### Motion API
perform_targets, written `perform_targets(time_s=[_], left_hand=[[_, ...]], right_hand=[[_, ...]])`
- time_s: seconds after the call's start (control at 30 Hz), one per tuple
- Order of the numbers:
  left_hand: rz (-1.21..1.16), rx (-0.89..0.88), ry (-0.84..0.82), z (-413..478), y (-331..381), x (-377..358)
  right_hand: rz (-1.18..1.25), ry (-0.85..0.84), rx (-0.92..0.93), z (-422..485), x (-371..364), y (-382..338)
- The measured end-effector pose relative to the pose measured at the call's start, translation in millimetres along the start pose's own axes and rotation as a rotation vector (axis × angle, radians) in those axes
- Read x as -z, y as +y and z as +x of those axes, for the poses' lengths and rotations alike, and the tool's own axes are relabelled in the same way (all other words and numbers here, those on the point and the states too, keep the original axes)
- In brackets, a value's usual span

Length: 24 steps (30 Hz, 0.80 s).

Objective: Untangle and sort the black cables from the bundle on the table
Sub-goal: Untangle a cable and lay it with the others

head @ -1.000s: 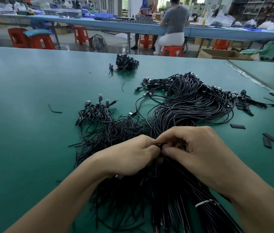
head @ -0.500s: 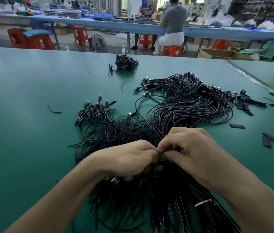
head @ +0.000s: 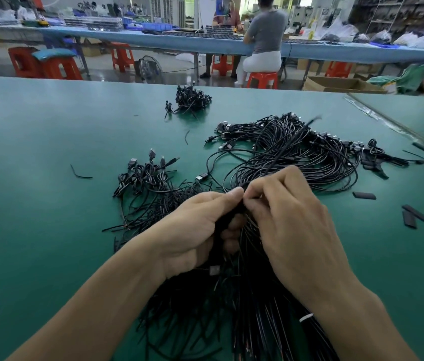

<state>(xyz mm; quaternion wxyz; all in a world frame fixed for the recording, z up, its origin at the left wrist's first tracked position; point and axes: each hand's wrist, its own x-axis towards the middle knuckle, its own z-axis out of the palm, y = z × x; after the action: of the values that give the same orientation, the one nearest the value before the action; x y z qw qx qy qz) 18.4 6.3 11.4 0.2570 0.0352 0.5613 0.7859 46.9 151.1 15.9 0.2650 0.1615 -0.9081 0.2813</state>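
On the left the green table (head: 36, 204) runs open to its far edge, bar one stray offcut (head: 80, 174). At centre the left hand (head: 195, 230) has its grip curled round the neck of the black bundle (head: 231, 321), which fans toward the near edge under both wrists. Touching it, the right hand (head: 291, 220) pinches one cable (head: 283, 149) that rises, blurred, up and right; black strips (head: 414, 213) lie scattered farther right.

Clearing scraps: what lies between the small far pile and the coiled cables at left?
In the head view, only bare table and one short wire scrap lie between the far pile and the coiled cables.
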Motion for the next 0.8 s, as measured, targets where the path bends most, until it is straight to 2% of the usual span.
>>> perform_targets(time_s=[0.07,0.13,0.23,0.33,0.4,0.47,0.57,0.8], left_hand=[[-0.052,-0.061,-0.026,0,0,-1],[0.012,-0.129,0.015,2,-4,0],[0.334,-0.325,0.178,6,-9,3],[0.729,-0.603,0.318,8,-12,8],[0.897,-0.776,0.341,5,-12,8],[0.892,-0.823,0.292,4,-12,8],[0.771,-0.768,0.243,2,-11,6],[0.638,-0.788,0.246,3,-10,5]], right_hand=[[0.029,0.037,-0.038,0,-3,2],[0.102,0.033,-0.107,0,-6,5],[0.226,0.008,-0.246,-1,-13,10],[0.408,-0.036,-0.406,0,-18,15],[0.579,-0.058,-0.479,2,-19,18],[0.721,-0.069,-0.497,4,-19,21],[0.813,-0.086,-0.466,5,-17,21],[0.658,-0.068,-0.36,4,-14,16]])
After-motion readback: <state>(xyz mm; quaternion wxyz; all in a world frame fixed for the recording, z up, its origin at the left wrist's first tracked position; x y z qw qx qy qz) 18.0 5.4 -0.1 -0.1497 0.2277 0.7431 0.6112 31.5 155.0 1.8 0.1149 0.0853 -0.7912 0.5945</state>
